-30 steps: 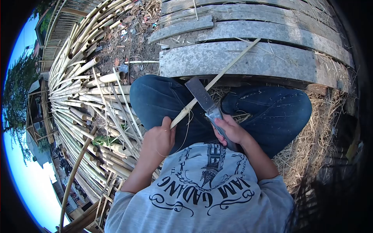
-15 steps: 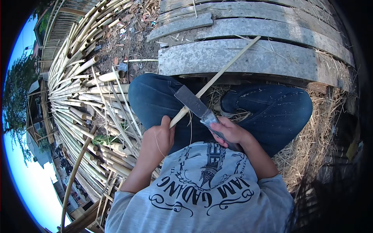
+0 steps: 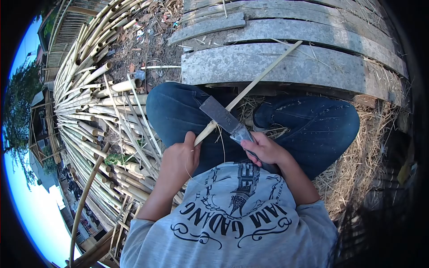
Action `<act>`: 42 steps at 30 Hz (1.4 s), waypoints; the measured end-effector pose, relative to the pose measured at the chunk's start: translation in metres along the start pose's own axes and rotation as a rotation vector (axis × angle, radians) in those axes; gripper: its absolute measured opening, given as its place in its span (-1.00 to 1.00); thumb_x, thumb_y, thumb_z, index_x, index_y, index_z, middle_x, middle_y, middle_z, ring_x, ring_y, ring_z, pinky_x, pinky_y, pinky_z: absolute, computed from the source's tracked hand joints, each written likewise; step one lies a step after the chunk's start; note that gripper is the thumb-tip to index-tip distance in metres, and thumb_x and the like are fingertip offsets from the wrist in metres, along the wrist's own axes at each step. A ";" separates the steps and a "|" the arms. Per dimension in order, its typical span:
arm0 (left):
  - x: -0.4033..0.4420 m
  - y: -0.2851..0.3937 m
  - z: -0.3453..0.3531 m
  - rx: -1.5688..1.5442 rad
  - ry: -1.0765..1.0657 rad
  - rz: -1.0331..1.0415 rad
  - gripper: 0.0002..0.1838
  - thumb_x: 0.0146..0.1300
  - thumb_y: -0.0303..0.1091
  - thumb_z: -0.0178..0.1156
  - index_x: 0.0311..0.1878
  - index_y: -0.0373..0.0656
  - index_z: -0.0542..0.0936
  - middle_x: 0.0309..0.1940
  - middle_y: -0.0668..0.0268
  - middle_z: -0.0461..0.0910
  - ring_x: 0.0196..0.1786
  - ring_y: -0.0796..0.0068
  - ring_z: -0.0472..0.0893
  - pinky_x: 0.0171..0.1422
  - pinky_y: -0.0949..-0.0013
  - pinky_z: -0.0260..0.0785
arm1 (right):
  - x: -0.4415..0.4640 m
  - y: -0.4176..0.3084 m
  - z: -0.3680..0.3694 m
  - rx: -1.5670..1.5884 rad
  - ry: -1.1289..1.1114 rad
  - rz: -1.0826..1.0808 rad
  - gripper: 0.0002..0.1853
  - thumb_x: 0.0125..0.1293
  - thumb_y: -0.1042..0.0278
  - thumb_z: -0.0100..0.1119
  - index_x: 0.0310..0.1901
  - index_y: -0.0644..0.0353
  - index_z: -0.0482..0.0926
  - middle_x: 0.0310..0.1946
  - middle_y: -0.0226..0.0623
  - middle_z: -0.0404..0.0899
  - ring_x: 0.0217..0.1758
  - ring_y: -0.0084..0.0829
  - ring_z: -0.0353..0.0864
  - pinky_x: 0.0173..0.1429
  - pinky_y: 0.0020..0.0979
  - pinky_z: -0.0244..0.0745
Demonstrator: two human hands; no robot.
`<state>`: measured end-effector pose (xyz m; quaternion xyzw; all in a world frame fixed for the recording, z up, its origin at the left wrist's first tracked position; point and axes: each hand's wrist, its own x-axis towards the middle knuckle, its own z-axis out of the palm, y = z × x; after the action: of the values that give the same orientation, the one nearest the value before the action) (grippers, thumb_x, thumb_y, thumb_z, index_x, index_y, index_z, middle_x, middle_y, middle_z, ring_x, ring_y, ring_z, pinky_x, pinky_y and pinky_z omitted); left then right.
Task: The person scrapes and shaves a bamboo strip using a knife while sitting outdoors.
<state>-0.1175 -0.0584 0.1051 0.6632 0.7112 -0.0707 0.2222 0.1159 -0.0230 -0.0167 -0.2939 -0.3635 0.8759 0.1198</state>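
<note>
My left hand (image 3: 183,156) grips the near end of a long, pale bamboo strip (image 3: 263,74). The strip slants up and away to the right, its far end over the wooden planks. In my right hand (image 3: 263,149) is the handle of a broad, square-ended knife (image 3: 221,117). Its dark blade lies across the strip, a little beyond my left hand, by a knot. Thin curled fibres hang from the strip near the blade. Both hands are above my crossed legs (image 3: 174,114).
Grey wooden planks (image 3: 277,67) span the top, with a short loose board (image 3: 208,29) on them. Many bamboo poles (image 3: 91,109) lie stacked at the left, with thin strips (image 3: 145,116) across them. Straw shavings (image 3: 357,165) cover the ground at the right.
Over the last second the knife blade has moved left and closer to my left hand along the strip. My left hand keeps its hold and has barely moved.
</note>
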 end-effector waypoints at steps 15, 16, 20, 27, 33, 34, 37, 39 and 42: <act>-0.003 0.000 -0.002 0.017 0.017 0.033 -0.78 0.38 -0.29 0.13 -0.28 -0.22 0.39 -0.69 -0.01 0.51 -0.57 -0.10 0.58 -0.49 -0.01 0.41 | -0.002 0.000 -0.002 0.184 0.149 -0.190 -0.69 0.38 0.19 0.23 -0.30 0.24 0.39 -0.66 -0.41 0.44 -0.74 -0.65 0.42 -0.67 -0.57 0.36; -0.003 0.003 -0.003 0.033 0.013 0.031 -0.78 0.39 -0.28 0.13 -0.28 -0.22 0.39 -0.69 0.00 0.52 -0.58 -0.08 0.58 -0.50 0.00 0.41 | -0.001 -0.005 0.004 0.036 0.308 -0.279 -0.69 0.31 0.24 0.33 -0.29 0.24 0.40 -0.64 -0.42 0.45 -0.73 -0.66 0.43 -0.66 -0.58 0.37; -0.007 0.020 -0.010 0.047 0.006 0.018 -0.76 0.40 -0.27 0.12 -0.28 -0.23 0.36 -0.67 0.04 0.54 -0.59 -0.03 0.59 -0.52 0.04 0.41 | 0.003 -0.030 0.020 0.057 0.352 -0.297 -0.63 0.16 0.31 0.48 -0.27 0.22 0.39 -0.58 -0.42 0.49 -0.67 -0.67 0.49 -0.61 -0.61 0.42; -0.011 0.020 -0.009 -0.020 0.022 0.060 -0.77 0.41 -0.28 0.11 -0.23 -0.23 0.34 -0.63 -0.02 0.52 -0.56 -0.13 0.57 -0.49 -0.02 0.35 | 0.016 -0.041 0.034 0.166 0.362 -0.290 -0.67 0.12 0.61 0.42 -0.28 0.18 0.38 -0.48 -0.33 0.56 -0.50 -0.57 0.61 -0.43 -0.53 0.55; -0.010 0.016 -0.009 -0.130 -0.058 0.031 -0.77 0.42 -0.28 0.11 -0.24 -0.23 0.35 -0.64 -0.03 0.48 -0.54 -0.10 0.55 -0.46 -0.01 0.31 | 0.015 -0.034 0.032 0.029 0.443 -0.398 -0.72 0.14 0.62 0.39 -0.27 0.21 0.42 -0.47 -0.33 0.59 -0.46 -0.51 0.64 -0.34 -0.48 0.58; -0.009 0.013 -0.008 -0.201 -0.056 0.060 -0.76 0.43 -0.26 0.11 -0.24 -0.22 0.35 -0.65 -0.03 0.45 -0.57 -0.06 0.53 -0.47 0.02 0.29 | 0.014 -0.035 0.031 -0.079 0.504 -0.437 -0.74 0.14 0.60 0.40 -0.28 0.22 0.45 -0.47 -0.34 0.61 -0.46 -0.51 0.65 -0.33 -0.48 0.57; -0.002 0.003 -0.005 -0.541 -0.266 0.085 -0.75 0.47 -0.22 0.10 -0.24 -0.19 0.36 -0.69 0.21 0.36 -0.69 0.23 0.36 -0.51 0.16 0.23 | 0.009 -0.045 0.034 -0.447 0.620 -0.569 -0.80 0.14 0.55 0.42 -0.28 0.25 0.54 -0.48 -0.34 0.64 -0.46 -0.53 0.66 -0.33 -0.48 0.53; 0.004 -0.006 0.014 -0.729 -0.342 0.138 -0.75 0.48 -0.20 0.10 -0.23 -0.17 0.37 -0.68 0.34 0.29 -0.69 0.40 0.26 -0.55 0.26 0.17 | 0.010 -0.045 0.030 -0.532 0.624 -0.614 -0.81 0.13 0.54 0.42 -0.28 0.26 0.57 -0.47 -0.34 0.65 -0.46 -0.55 0.65 -0.34 -0.49 0.51; 0.008 -0.012 0.011 -1.179 -0.670 -0.035 -0.78 0.49 -0.19 0.10 -0.19 -0.11 0.37 -0.64 0.54 0.17 -0.68 0.66 0.12 -0.63 0.44 0.03 | 0.014 -0.038 0.026 -0.594 0.638 -0.696 -0.83 0.13 0.53 0.42 -0.27 0.27 0.60 -0.47 -0.34 0.67 -0.47 -0.59 0.62 -0.35 -0.50 0.48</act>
<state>-0.1268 -0.0573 0.0894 0.3621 0.5343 0.1238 0.7537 0.0890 -0.0047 0.0183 -0.4283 -0.6160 0.5122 0.4180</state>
